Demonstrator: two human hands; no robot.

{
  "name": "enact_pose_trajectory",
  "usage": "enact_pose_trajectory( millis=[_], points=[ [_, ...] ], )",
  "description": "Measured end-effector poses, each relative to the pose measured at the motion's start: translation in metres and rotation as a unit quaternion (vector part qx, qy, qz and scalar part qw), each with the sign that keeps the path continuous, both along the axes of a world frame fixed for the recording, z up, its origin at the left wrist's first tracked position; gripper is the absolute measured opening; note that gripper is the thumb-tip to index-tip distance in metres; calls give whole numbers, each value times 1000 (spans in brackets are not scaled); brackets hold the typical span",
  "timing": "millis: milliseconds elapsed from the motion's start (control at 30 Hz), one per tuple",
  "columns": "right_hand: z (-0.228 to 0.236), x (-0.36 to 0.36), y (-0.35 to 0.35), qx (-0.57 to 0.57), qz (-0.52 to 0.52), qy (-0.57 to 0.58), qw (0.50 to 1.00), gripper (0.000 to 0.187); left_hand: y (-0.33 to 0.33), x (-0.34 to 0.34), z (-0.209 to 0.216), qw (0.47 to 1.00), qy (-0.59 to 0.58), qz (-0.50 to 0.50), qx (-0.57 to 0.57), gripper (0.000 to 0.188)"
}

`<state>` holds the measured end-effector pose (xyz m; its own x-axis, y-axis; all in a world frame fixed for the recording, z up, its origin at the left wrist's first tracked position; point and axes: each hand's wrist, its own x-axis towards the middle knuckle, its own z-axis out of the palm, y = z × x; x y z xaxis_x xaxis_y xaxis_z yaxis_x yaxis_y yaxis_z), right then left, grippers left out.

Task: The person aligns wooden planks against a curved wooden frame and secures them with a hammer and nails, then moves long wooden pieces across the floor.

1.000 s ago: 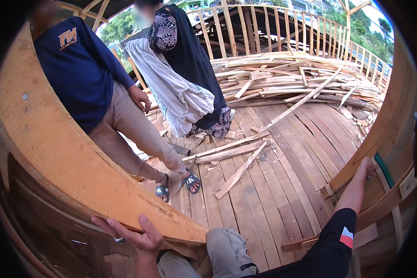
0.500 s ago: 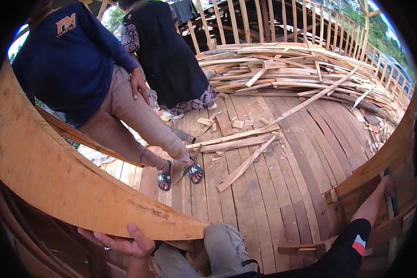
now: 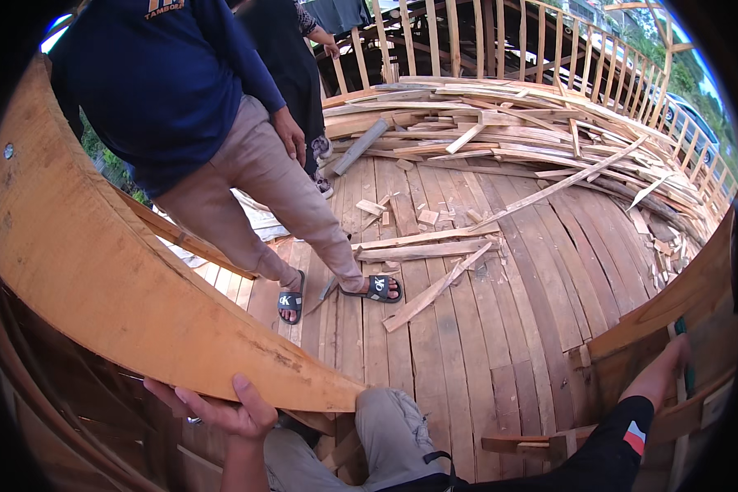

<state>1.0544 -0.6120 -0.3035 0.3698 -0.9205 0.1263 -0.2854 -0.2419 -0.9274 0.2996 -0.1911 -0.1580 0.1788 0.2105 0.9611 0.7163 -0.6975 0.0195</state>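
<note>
A broad curved wooden board (image 3: 164, 287) sweeps from the upper left down to my knee, its lower end against my trouser leg. My left hand (image 3: 230, 410) holds its bottom edge, with the thumb on the face and the fingers underneath. At the far right, my right hand (image 3: 674, 357) is closed beside a wooden side panel (image 3: 640, 334). Above and below that hand shows a dark green thing (image 3: 689, 379), its kind hidden by the hand and the shade.
A person in a navy top (image 3: 172, 98) stands beyond the board; another in black (image 3: 283, 74) is behind. Long timber strips (image 3: 500, 135) are heaped at the back by a slatted railing (image 3: 541, 41). Offcuts and a split plank (image 3: 435, 291) lie on the plank floor (image 3: 467, 353).
The person in navy has shifted right and turned a foot outward. The one in black has moved, uncovering a grey cylinder. My hands keep their holds.
</note>
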Motion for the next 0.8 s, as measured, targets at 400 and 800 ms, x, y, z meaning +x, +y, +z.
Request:
enact_pose_trajectory(
  millis=[400, 800],
  points=[
    [12, -13, 3, -1, 23, -12, 1000, 65, 1, -9, -11, 1000, 6, -2, -18, 70],
    [26, -11, 28, -24, 69, -43, 996, 63, 7, -9, -13, 998, 16, -51, 23, 66]
  ],
)
